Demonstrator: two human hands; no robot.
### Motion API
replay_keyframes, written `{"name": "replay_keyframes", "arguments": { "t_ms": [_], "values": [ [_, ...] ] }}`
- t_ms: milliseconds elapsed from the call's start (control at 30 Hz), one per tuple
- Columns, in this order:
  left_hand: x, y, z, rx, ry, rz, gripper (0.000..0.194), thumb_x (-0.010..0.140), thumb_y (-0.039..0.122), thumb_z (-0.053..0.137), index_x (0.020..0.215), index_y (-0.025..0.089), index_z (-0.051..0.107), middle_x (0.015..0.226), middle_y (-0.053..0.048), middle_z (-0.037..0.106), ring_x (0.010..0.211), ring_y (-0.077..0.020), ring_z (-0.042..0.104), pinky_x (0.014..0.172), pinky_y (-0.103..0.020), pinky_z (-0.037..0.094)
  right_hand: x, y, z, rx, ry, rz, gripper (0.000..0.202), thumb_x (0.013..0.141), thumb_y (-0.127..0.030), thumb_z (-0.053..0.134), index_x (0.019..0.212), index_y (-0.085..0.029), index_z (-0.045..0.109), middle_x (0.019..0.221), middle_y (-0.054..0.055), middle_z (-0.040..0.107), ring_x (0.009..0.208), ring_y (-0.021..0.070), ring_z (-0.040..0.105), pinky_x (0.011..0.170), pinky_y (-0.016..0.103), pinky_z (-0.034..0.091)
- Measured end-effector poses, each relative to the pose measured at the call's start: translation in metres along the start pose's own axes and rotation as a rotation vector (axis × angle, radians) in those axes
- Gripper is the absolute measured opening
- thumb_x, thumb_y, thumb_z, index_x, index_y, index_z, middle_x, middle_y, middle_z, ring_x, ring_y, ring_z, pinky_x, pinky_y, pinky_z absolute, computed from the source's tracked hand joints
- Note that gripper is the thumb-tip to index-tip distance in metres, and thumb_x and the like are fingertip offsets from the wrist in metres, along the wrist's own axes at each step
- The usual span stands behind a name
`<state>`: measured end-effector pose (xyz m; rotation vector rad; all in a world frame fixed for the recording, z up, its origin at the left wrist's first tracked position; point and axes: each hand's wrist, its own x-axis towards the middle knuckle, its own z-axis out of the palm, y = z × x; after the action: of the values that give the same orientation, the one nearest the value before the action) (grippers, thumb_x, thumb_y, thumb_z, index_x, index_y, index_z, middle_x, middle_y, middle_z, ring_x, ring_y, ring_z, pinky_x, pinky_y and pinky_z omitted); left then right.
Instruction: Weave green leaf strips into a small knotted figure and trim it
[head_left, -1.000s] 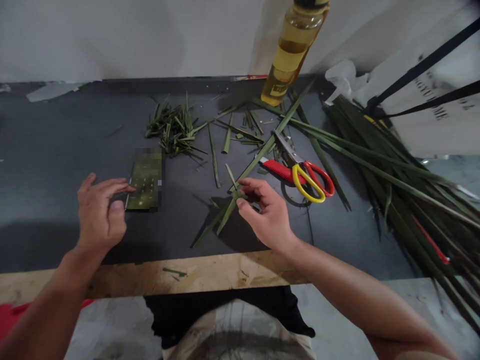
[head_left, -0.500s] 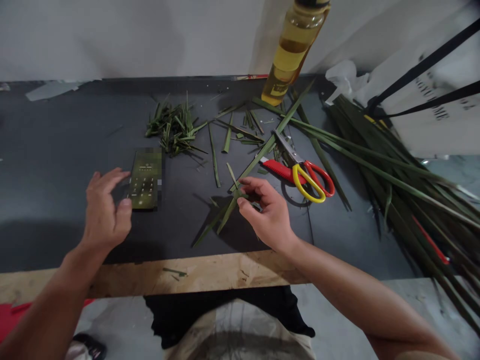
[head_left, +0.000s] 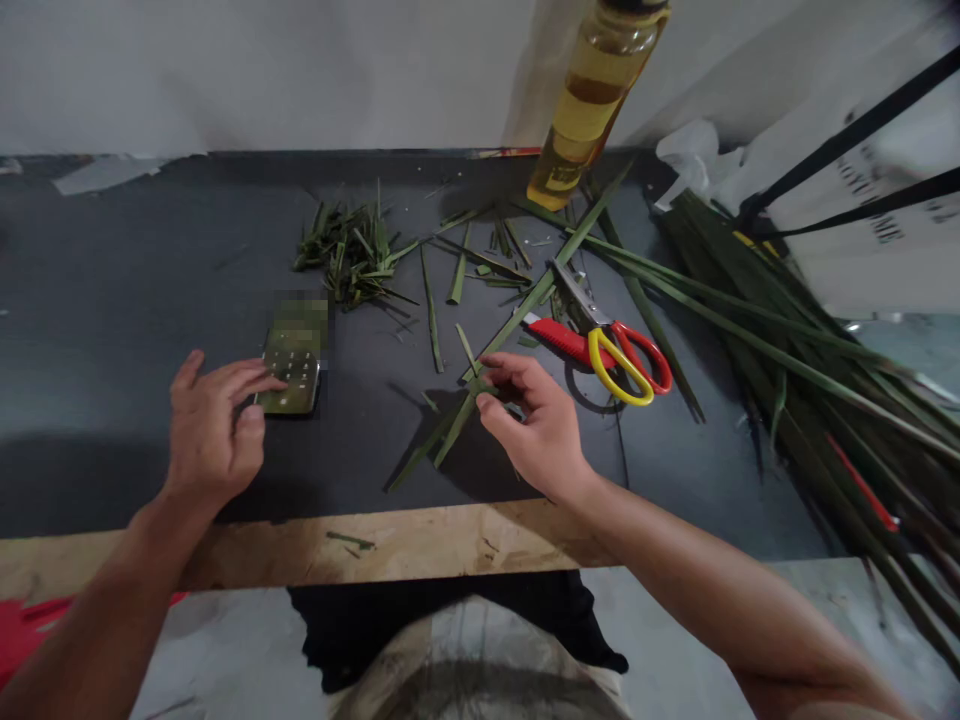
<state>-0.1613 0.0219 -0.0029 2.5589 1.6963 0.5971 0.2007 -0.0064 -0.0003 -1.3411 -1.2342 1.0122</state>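
Observation:
A phone [head_left: 294, 362] with a lit number keypad lies on the dark tabletop, left of the middle. My left hand [head_left: 217, 420] is at its left side, fingers apart, with one fingertip over the lower part of the screen; it grips nothing. My right hand [head_left: 534, 420] pinches a small piece of folded green leaf strips [head_left: 469, 395] between thumb and fingers. Narrow ends of the strips stick out to the left and upward. The part inside the fingers is hidden.
Scissors [head_left: 600, 335] with red and yellow handles lie by a red utility knife [head_left: 562, 338]. Leaf scraps [head_left: 351, 250] are heaped behind the phone. A bottle of yellow liquid [head_left: 589, 110] stands at the back. Long leaves [head_left: 817, 380] and a white bag [head_left: 885, 180] fill the right.
My left hand's fingers have moved from the phone's left edge onto its keypad. The phone has turned slightly. My right hand keeps its pinch on the leaf strips in the same place.

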Motion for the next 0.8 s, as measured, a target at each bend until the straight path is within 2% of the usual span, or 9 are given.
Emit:
{"name": "replay_keyframes", "arguments": {
  "t_ms": [167, 267, 367, 433, 600, 667, 800],
  "values": [
    [0.002, 0.006, -0.002, 0.031, -0.018, -0.003, 0.038, 0.099, 0.028, 0.041, 0.132, 0.015, 0.054, 0.113, -0.013, 0.082, 0.127, -0.0305, 0.069, 0.130, -0.060, 0.028, 0.000, 0.000, 0.000, 0.002, -0.004, -0.007, 0.032, 0.084, -0.024, 0.068, 0.117, -0.023, 0.071, 0.094, 0.001, 0.074, 0.084, 0.0152, 0.071, 0.083, 0.032, 0.061],
    [0.009, 0.009, 0.000, 0.057, -0.031, -0.040, 0.043, 0.101, 0.032, 0.039, 0.138, 0.013, 0.050, 0.132, -0.018, 0.074, 0.140, -0.0301, 0.061, 0.130, -0.059, 0.028, 0.000, 0.001, 0.000, 0.006, -0.003, -0.010, 0.033, 0.084, -0.024, 0.069, 0.117, -0.023, 0.071, 0.094, 0.001, 0.074, 0.085, 0.0156, 0.072, 0.083, 0.032, 0.061],
    [0.016, 0.013, 0.002, 0.102, -0.115, -0.085, 0.044, 0.104, 0.033, 0.035, 0.142, 0.014, 0.046, 0.144, -0.019, 0.067, 0.149, -0.0281, 0.053, 0.132, -0.059, 0.023, 0.000, 0.001, 0.001, 0.009, 0.002, -0.008, 0.032, 0.084, -0.025, 0.068, 0.116, -0.022, 0.071, 0.094, 0.001, 0.074, 0.084, 0.0155, 0.072, 0.082, 0.031, 0.061],
    [0.016, 0.014, 0.002, 0.111, -0.129, -0.093, 0.042, 0.105, 0.032, 0.033, 0.142, 0.014, 0.045, 0.144, -0.018, 0.068, 0.150, -0.0267, 0.052, 0.132, -0.059, 0.023, 0.000, 0.001, 0.001, 0.010, 0.003, -0.006, 0.032, 0.084, -0.025, 0.068, 0.116, -0.022, 0.071, 0.094, 0.002, 0.075, 0.083, 0.0153, 0.071, 0.081, 0.031, 0.061],
    [0.007, 0.013, 0.001, 0.055, -0.031, -0.044, 0.035, 0.101, 0.032, 0.040, 0.131, 0.018, 0.051, 0.126, -0.012, 0.076, 0.140, -0.0269, 0.060, 0.130, -0.060, 0.026, 0.000, 0.000, 0.000, 0.018, -0.001, -0.009, 0.032, 0.084, -0.024, 0.068, 0.116, -0.023, 0.071, 0.095, 0.002, 0.074, 0.085, 0.0155, 0.072, 0.082, 0.031, 0.061],
    [0.005, 0.013, 0.001, 0.033, -0.065, -0.036, 0.033, 0.098, 0.031, 0.043, 0.127, 0.020, 0.054, 0.121, -0.009, 0.079, 0.139, -0.0274, 0.062, 0.130, -0.060, 0.024, 0.000, 0.000, 0.000, 0.016, -0.004, -0.007, 0.032, 0.084, -0.024, 0.068, 0.116, -0.023, 0.071, 0.095, 0.002, 0.075, 0.086, 0.0157, 0.072, 0.083, 0.031, 0.061],
    [0.006, 0.014, 0.003, 0.026, -0.117, -0.017, 0.036, 0.096, 0.031, 0.045, 0.128, 0.019, 0.056, 0.122, -0.010, 0.080, 0.140, -0.0301, 0.062, 0.130, -0.061, 0.024, 0.000, 0.001, 0.000, 0.010, -0.003, -0.002, 0.032, 0.084, -0.024, 0.069, 0.117, -0.023, 0.071, 0.094, 0.002, 0.074, 0.084, 0.0157, 0.071, 0.082, 0.031, 0.061]
  ]
}}
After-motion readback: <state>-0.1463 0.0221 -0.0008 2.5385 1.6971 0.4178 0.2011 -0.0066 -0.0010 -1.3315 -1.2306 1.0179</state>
